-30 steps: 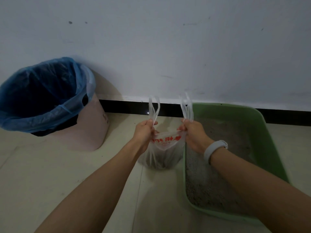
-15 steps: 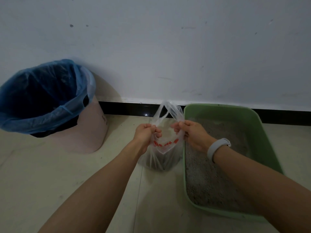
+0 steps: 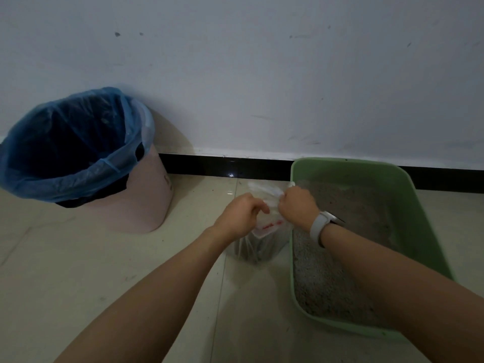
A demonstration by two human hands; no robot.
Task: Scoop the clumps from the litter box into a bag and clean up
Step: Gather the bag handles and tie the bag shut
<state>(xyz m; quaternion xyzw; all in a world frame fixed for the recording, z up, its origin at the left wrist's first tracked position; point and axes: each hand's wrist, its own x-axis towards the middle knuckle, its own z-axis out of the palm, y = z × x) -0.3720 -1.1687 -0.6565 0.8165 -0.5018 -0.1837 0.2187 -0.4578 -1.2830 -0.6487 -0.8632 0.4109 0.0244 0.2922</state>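
Observation:
A clear plastic bag (image 3: 259,246) with red print stands on the floor tiles, dark clumps showing through its lower part. My left hand (image 3: 239,216) grips the bag's top on the left side. My right hand (image 3: 297,206), with a white watch on the wrist, grips the bag's handles, which are drawn across between the two hands. Just right of the bag lies the green litter box (image 3: 424,213) holding grey litter; my right forearm crosses over it.
A pink bin (image 3: 146,205) lined with a blue bag stands at the left against the white wall. A black baseboard (image 3: 222,166) runs along the wall behind the bag and box. Beige floor tiles stretch toward me.
The bag's two handles stood upright and apart, then were brought together. Now they are pulled down and crossed between my hands, which have moved closer and lower.

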